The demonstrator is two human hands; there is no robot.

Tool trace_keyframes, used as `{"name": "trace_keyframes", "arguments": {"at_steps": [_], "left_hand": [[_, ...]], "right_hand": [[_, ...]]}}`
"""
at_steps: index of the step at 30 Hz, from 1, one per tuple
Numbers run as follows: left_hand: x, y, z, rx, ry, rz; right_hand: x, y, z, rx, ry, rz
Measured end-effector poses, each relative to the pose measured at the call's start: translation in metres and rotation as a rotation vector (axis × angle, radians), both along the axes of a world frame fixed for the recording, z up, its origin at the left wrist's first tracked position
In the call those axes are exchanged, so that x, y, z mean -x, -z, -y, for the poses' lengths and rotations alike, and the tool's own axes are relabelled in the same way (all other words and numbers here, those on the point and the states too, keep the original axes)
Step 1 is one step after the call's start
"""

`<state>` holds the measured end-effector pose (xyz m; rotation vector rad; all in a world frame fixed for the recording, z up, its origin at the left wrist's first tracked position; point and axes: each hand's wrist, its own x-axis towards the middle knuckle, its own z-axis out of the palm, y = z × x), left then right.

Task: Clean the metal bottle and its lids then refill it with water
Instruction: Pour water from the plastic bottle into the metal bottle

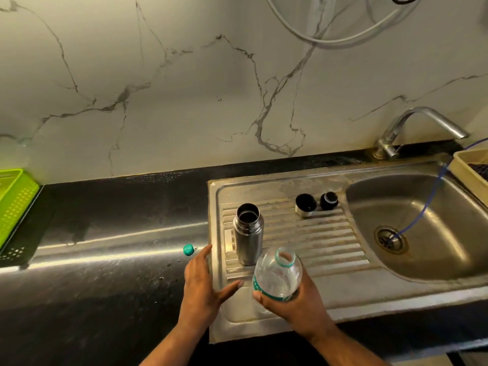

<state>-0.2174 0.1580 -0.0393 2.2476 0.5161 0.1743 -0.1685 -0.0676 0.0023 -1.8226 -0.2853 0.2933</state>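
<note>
My right hand grips an uncapped plastic bottle; my left hand is spread open beside it. The metal bottle stands upright and lidless on the drainboard, with the steel cap and black stopper behind.

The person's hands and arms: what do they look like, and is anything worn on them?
Both are bare. The left hand and the right hand show no glove, ring or watch, and both forearms are uncovered down to the picture's lower edge; no sleeve is in view.
</note>
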Motion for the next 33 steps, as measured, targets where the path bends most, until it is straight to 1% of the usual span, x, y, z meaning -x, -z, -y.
{"name": "trace_keyframes", "arguments": {"at_steps": [4, 6, 9, 12, 15, 20, 23, 25, 28, 31, 33], "left_hand": [[-0.002, 0.001, -0.025, -0.117, -0.087, 0.016], [-0.008, -0.001, -0.039, -0.173, -0.090, 0.014], [-0.021, 0.000, -0.061, -0.280, -0.054, -0.033], [-0.033, 0.007, -0.081, -0.359, 0.052, -0.124], [-0.037, 0.016, -0.089, -0.383, 0.135, -0.225], [-0.033, 0.023, -0.090, -0.306, 0.102, -0.178], [-0.030, 0.002, -0.072, -0.189, 0.040, -0.048], [-0.024, -0.030, -0.046, -0.071, 0.024, 0.085], [-0.004, -0.089, 0.001, 0.102, 0.126, 0.318], [0.009, -0.130, 0.036, 0.154, 0.233, 0.521], [0.007, -0.140, 0.045, 0.117, 0.290, 0.577]], "right_hand": [[0.007, 0.009, -0.005, 0.003, -0.037, 0.006], [0.006, 0.009, -0.008, 0.013, -0.052, 0.004], [0.003, 0.009, -0.010, 0.061, -0.095, -0.007], [0.005, 0.007, -0.013, 0.076, -0.086, -0.012], [0.005, 0.003, -0.015, 0.082, -0.100, -0.010], [0.005, -0.003, -0.017, 0.093, -0.099, 0.009], [0.005, -0.005, -0.017, 0.094, -0.093, 0.011], [0.004, -0.005, -0.017, 0.102, -0.091, 0.014], [0.004, -0.006, -0.019, 0.128, -0.079, 0.014], [0.006, -0.006, -0.021, 0.152, -0.073, 0.034], [0.007, -0.003, -0.020, 0.142, -0.070, 0.027]]}}
